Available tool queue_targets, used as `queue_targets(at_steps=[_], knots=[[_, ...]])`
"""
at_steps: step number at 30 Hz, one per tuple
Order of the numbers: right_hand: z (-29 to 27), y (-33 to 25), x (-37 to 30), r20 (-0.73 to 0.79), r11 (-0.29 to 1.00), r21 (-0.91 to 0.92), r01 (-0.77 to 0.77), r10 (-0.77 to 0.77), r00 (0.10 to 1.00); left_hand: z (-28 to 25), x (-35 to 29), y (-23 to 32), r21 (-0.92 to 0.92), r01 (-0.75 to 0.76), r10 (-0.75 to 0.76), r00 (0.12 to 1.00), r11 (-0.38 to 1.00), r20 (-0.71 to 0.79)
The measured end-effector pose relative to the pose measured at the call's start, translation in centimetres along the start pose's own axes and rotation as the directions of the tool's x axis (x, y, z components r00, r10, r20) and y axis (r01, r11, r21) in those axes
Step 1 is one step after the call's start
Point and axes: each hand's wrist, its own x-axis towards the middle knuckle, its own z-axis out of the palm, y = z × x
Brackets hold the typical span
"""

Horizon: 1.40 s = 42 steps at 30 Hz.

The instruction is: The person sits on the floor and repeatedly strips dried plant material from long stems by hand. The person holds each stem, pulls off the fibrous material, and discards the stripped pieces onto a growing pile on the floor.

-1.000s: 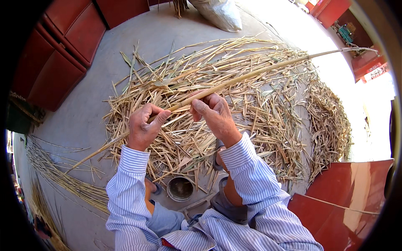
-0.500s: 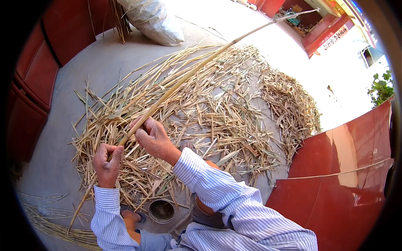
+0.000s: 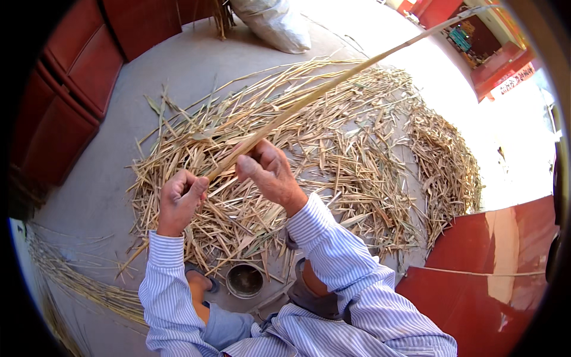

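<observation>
The person's left hand (image 3: 180,201) is clamped around a long, pale stalk (image 3: 333,81), the right hand (image 3: 271,178) gripping it just beyond. The stalk slants above scattered straw (image 3: 369,172) on the floor (image 3: 134,143); a round bowl (image 3: 245,290) sits nearer the body.

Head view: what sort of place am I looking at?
Probably a courtyard or open-fronted work area: dry stalk litter strewn over the grey floor, a white sack, and bright sunlit ground beyond.

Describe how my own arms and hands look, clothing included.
Your left sleeve and right sleeve match: long, loose, creased shirt fabric with narrow blue and white stripes, ending in striped cuffs at the wrists. The left hand and right hand are bare, without gloves.
</observation>
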Motion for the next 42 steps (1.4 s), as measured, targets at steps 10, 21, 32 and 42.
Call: queue_targets(at_steps=[10,21,32,42], knots=[[1.3,0.4,-0.3,-0.027,0.996,-0.090,0.016,-0.018,0.999,-1.9,-0.6,0.7,-0.059,0.077,-0.076,0.997,0.995,0.014],[1.1,0.4,-1.2,0.104,0.963,-0.207,0.173,-0.154,0.983,-2.5,-1.0,0.5,-0.216,0.198,-0.131,0.948,0.956,0.290],[-0.3,0.2,0.1,-0.161,0.965,-0.072,-0.253,0.239,0.958,-3.0,-0.5,-0.1,-0.149,0.169,-0.130,0.962,0.974,0.239],[-7.3,-1.2,0.6,-0.125,0.897,0.432,-0.094,0.163,0.979,-5.0,-1.2,-0.6,0.105,0.128,-0.134,0.990,0.986,0.046]])
